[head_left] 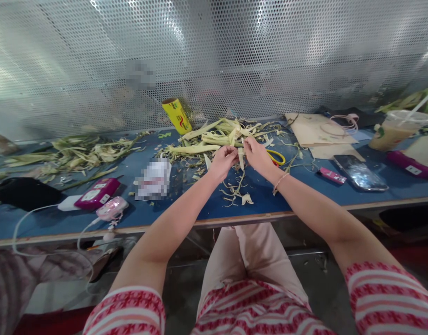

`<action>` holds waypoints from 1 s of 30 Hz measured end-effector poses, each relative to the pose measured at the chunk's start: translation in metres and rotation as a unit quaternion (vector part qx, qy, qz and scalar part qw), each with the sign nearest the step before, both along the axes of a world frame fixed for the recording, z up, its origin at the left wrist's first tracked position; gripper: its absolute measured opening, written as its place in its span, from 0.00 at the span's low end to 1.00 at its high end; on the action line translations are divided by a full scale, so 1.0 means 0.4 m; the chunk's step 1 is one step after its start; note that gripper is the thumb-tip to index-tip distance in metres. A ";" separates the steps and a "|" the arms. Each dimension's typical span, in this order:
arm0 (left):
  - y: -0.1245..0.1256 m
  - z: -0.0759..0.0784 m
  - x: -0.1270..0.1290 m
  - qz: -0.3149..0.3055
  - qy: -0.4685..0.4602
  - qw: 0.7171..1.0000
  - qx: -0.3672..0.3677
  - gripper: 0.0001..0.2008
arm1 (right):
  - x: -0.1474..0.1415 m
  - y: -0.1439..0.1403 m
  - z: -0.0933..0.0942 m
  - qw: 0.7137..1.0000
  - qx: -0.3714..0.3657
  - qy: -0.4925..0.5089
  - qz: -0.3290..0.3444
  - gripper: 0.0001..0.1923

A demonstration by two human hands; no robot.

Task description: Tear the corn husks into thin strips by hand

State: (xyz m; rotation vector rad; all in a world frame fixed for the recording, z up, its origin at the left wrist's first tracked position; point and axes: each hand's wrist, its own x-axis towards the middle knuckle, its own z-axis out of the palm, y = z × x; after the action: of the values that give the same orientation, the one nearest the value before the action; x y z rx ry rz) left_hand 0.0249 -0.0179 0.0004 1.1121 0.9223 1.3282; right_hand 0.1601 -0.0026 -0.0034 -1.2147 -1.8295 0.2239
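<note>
My left hand [223,162] and my right hand [255,153] meet above the blue table, fingertips pinched. Between them hangs a pale plant strip [241,159], perhaps a leaf sheath or husk piece. My fingers on both sides close on this piece; the exact grip is too small to see. Just beyond lies a pile of yellow-green stalks and leaves [214,138]. Thin root-like shreds [238,190] are scattered below my hands. A yellow looped handle [278,157], possibly of scissors, shows beside my right wrist, partly hidden.
A yellow tube [177,115] leans near the perforated metal screen [200,56]. Leftward are another plant heap [84,151], a purple device [98,192] and a pink case [112,208]. Rightward are brown paper [315,128], a phone [361,172] and a drink cup [391,132].
</note>
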 end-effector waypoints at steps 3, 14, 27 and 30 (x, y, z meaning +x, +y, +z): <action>-0.002 -0.001 0.005 0.027 0.032 0.999 0.021 0.07 | -0.001 -0.001 0.001 1.000 -0.016 -0.007 -0.004 0.10; -0.011 0.009 0.005 0.032 0.060 0.997 0.041 0.08 | 0.004 -0.003 0.005 1.000 0.020 0.005 0.012 0.09; 0.001 -0.010 0.005 0.041 0.054 0.998 0.018 0.09 | -0.002 -0.012 0.010 1.000 0.015 0.022 0.012 0.11; 0.011 -0.031 0.007 0.063 0.057 0.996 0.039 0.11 | -0.014 -0.018 0.004 0.999 0.020 0.030 0.014 0.12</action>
State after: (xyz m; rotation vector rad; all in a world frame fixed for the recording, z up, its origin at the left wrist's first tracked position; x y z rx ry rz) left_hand 0.0275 -0.0135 -0.0120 1.2171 1.0451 1.4252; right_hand 0.1546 -0.0099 -0.0018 -1.1432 -1.7915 0.2349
